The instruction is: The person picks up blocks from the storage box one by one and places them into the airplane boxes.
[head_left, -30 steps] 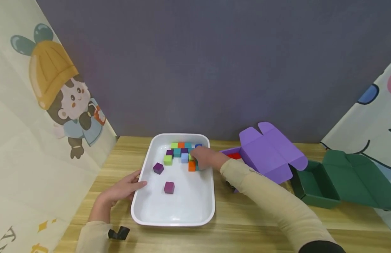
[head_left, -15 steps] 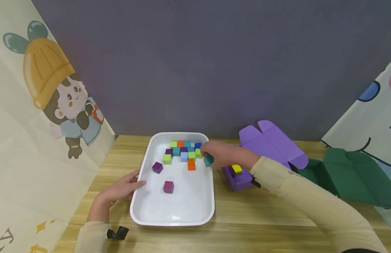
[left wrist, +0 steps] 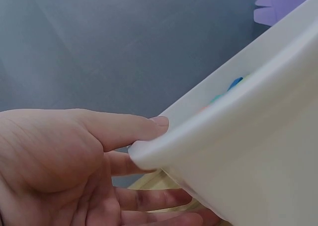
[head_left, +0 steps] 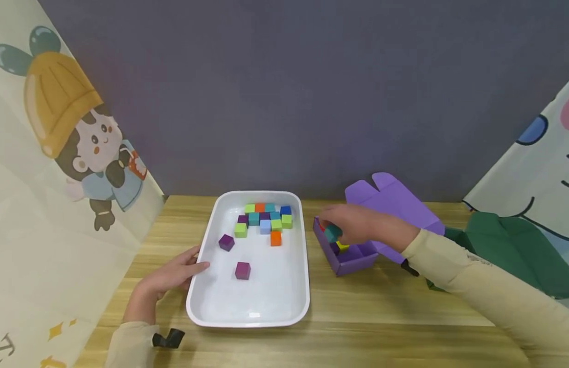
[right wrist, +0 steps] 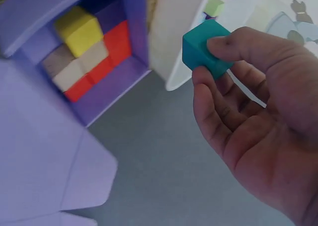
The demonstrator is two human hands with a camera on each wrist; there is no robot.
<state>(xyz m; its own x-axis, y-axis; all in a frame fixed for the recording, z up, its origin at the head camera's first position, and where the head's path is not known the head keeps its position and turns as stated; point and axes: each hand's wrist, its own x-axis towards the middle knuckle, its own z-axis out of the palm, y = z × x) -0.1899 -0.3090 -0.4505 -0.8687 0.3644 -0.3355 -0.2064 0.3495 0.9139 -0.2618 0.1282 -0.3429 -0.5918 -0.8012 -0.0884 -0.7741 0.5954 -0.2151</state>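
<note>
Thumb and fingers of my right hand (head_left: 353, 223) pinch a teal cube (right wrist: 201, 44) above the left side of an open purple box (head_left: 358, 267). Inside that box, the right wrist view shows red cubes (right wrist: 119, 43), wooden-looking ones, a dark blue one and a yellow cube (right wrist: 79, 31) that sits higher. My left hand (head_left: 176, 271) holds the left edge of a white tray (head_left: 261, 301), thumb over the rim and fingers underneath. Several coloured cubes are grouped at the tray's far end. A magenta cube (head_left: 243, 271) and a purple cube (head_left: 226, 243) lie apart from them.
The purple lid (head_left: 394, 209) is folded back to the right. Beyond it stands a green box (head_left: 519, 255) with its lid spread open, partly hidden by my right arm. A grey wall (head_left: 284, 102) rises behind the wooden table (head_left: 381, 317).
My right hand has lifted the teal cube out of the tray and carried it right, to above the purple box. The left hand stays on the tray's edge.
</note>
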